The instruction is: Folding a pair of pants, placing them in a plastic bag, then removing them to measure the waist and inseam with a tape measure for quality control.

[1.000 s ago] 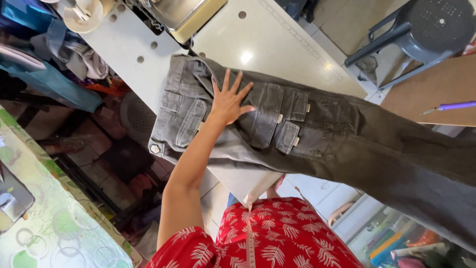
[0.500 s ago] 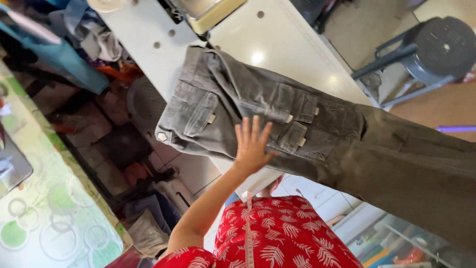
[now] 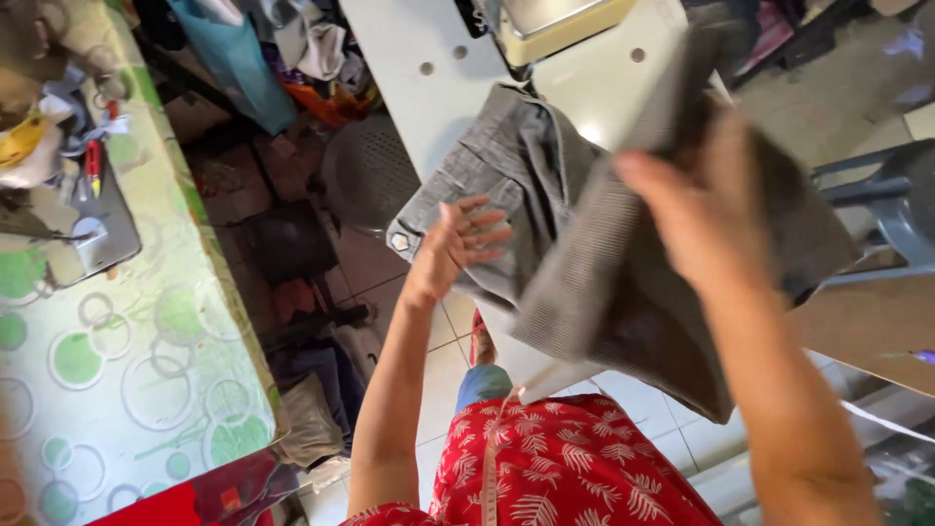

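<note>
A pair of grey cargo trousers (image 3: 526,175) lies across the white work table (image 3: 429,88), waistband hanging over the near edge. My left hand (image 3: 458,244) presses on the waistband end, fingers spread. My right hand (image 3: 711,214), blurred and close to the camera, grips the trouser leg (image 3: 604,292) and holds it lifted and folded over toward the waist. The rest of the leg is hidden behind my right arm.
A sewing machine base (image 3: 555,24) sits at the table's far end. To the left stands a table with a green-circle cloth (image 3: 117,360), carrying tools and scissors. Piles of cloth (image 3: 282,49) and a grey basket (image 3: 370,175) crowd the floor. A grey stool (image 3: 886,195) is at right.
My right hand came into view and lifted the trouser leg over toward the waist. My left hand slid from the pockets down to the waistband edge.
</note>
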